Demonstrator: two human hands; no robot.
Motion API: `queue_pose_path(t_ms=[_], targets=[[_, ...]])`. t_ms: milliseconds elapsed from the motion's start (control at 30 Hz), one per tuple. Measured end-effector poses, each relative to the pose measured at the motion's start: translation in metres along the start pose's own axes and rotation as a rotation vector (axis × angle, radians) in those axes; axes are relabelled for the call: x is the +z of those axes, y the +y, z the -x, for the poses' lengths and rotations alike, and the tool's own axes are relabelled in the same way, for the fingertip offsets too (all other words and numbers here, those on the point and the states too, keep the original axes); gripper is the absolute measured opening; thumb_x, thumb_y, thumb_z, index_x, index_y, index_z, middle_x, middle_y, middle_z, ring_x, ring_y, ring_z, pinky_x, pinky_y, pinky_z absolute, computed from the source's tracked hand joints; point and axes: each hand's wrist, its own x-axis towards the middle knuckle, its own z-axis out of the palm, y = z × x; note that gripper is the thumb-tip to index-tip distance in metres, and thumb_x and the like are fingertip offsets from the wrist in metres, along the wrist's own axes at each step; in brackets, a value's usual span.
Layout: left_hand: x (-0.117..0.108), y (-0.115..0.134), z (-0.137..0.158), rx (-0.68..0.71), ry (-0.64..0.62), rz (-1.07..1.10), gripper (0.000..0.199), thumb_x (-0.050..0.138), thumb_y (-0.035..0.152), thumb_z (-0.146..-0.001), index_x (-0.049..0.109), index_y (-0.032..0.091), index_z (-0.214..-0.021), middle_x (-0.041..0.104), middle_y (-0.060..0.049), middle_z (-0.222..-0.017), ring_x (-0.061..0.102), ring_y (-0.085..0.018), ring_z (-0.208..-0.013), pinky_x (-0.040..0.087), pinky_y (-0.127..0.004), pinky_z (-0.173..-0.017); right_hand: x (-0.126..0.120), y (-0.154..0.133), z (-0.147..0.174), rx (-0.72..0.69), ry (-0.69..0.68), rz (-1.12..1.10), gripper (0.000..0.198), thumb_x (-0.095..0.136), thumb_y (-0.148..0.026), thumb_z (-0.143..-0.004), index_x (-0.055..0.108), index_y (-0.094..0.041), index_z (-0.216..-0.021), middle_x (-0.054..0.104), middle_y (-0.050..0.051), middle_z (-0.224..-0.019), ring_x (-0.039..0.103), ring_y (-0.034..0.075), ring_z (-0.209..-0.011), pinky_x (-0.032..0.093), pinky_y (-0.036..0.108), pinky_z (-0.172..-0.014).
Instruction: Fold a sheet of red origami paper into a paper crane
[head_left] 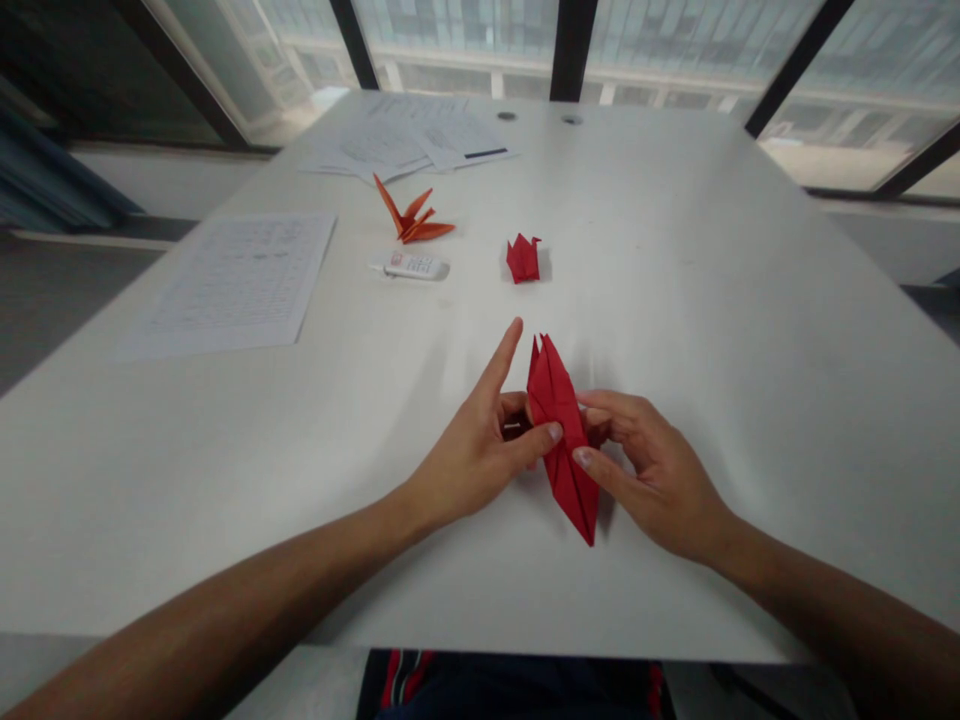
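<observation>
A long, pointed piece of folded red origami paper (564, 415) is held between my two hands just above the white table. My left hand (487, 440) pinches its left side, thumb on the front face and index finger stretched away from it. On the other side, my right hand (652, 465) grips the right edge between thumb and fingers. Two tips show at the far end, and a single point faces me. Beyond the hands sits a small red origami crane (523, 259). Farther left stands an orange origami crane (414, 220).
A white glue bottle (411, 266) lies beside the orange crane. One printed sheet (240, 280) rests at the left, and several papers (390, 140) overlap at the back of the white table (750, 300). Windows line the far side.
</observation>
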Motion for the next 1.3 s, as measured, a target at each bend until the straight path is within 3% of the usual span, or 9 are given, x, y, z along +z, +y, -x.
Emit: queue_pose_path(t_ms=[100,167,233,300,500,800,967,1133,1300], targets=[[0.0,0.0,0.002,0.086,0.011,-0.137,0.088,0.066,0.027,-0.099,0.011,0.039,-0.166,0.069,-0.001,-0.095,0.061,-0.013,-0.075,0.053,-0.028,-0.071,-0.003,-0.002,-0.003,-0.065,-0.014,0.129,0.019,0.062,-0.025,-0.1,0.071,-0.032,-0.116,0.072,0.003,-0.108,0.068,0.02,-0.097,0.056,0.036,-0.086],[-0.001,0.0,0.002,0.172,0.018,-0.243,0.067,0.061,0.027,-0.101,0.033,0.036,-0.162,0.07,-0.003,-0.1,0.061,-0.013,-0.077,0.053,-0.027,-0.07,-0.003,-0.003,-0.004,-0.069,-0.003,0.138,0.016,0.063,-0.026,-0.1,0.075,-0.031,-0.109,0.073,0.004,-0.105,0.069,0.02,-0.095,0.057,0.035,-0.084],[-0.001,0.0,0.002,0.266,0.011,-0.34,0.044,0.059,0.025,-0.102,0.058,0.029,-0.146,0.071,-0.005,-0.104,0.064,-0.014,-0.083,0.053,-0.027,-0.072,-0.002,-0.003,-0.004,-0.05,0.033,0.103,0.015,0.065,-0.027,-0.099,0.076,-0.03,-0.108,0.074,0.004,-0.106,0.07,0.02,-0.097,0.057,0.035,-0.085],[-0.001,0.0,0.001,0.336,0.004,-0.42,0.029,0.063,0.023,-0.099,0.07,0.023,-0.127,0.071,-0.007,-0.107,0.066,-0.015,-0.088,0.055,-0.027,-0.074,-0.001,-0.002,-0.003,-0.016,0.065,0.032,0.015,0.068,-0.027,-0.098,0.076,-0.03,-0.11,0.075,0.003,-0.109,0.07,0.02,-0.1,0.057,0.036,-0.089],[0.001,-0.001,0.001,0.411,0.025,-0.635,0.049,0.075,0.015,-0.089,0.061,0.023,-0.136,0.069,-0.007,-0.117,0.067,-0.018,-0.102,0.057,-0.031,-0.086,0.0,0.0,0.001,0.072,0.079,-0.106,0.03,0.075,-0.027,-0.093,0.072,-0.035,-0.122,0.076,0.0,-0.112,0.071,0.021,-0.102,0.058,0.038,-0.091],[-0.001,-0.004,0.002,0.696,0.161,-0.894,0.023,0.068,0.016,-0.096,0.072,0.019,-0.119,0.062,-0.004,-0.094,0.061,-0.013,-0.084,0.054,-0.024,-0.073,0.0,-0.008,-0.002,-0.061,0.198,0.205,0.013,0.072,-0.024,-0.094,0.075,-0.029,-0.106,0.076,-0.002,-0.099,0.07,0.015,-0.09,0.056,0.031,-0.084],[0.001,0.005,0.004,0.798,0.169,-0.945,0.029,0.082,0.024,-0.086,0.07,0.017,-0.112,0.065,-0.008,-0.108,0.06,-0.019,-0.099,0.054,-0.034,-0.087,-0.001,-0.015,0.001,0.079,0.14,-0.101,0.013,0.077,-0.028,-0.092,0.076,-0.031,-0.104,0.078,-0.003,-0.097,0.072,0.014,-0.086,0.058,0.027,-0.081],[-0.002,0.005,0.002,0.893,0.12,-0.93,0.026,0.079,0.016,-0.088,0.066,0.017,-0.11,0.071,-0.006,-0.103,0.063,-0.018,-0.096,0.054,-0.036,-0.088,-0.002,-0.015,0.003,0.122,0.039,-0.336,0.023,0.081,-0.025,-0.088,0.075,-0.031,-0.11,0.077,-0.002,-0.101,0.072,0.015,-0.092,0.061,0.027,-0.081],[-0.005,0.002,0.003,0.929,0.113,-0.955,0.028,0.077,0.014,-0.089,0.066,0.017,-0.114,0.073,-0.007,-0.103,0.065,-0.018,-0.093,0.055,-0.035,-0.085,-0.003,-0.014,0.001,-0.079,0.067,0.043,0.026,0.074,-0.021,-0.094,0.071,-0.03,-0.118,0.075,0.0,-0.104,0.071,0.015,-0.094,0.058,0.031,-0.088]])
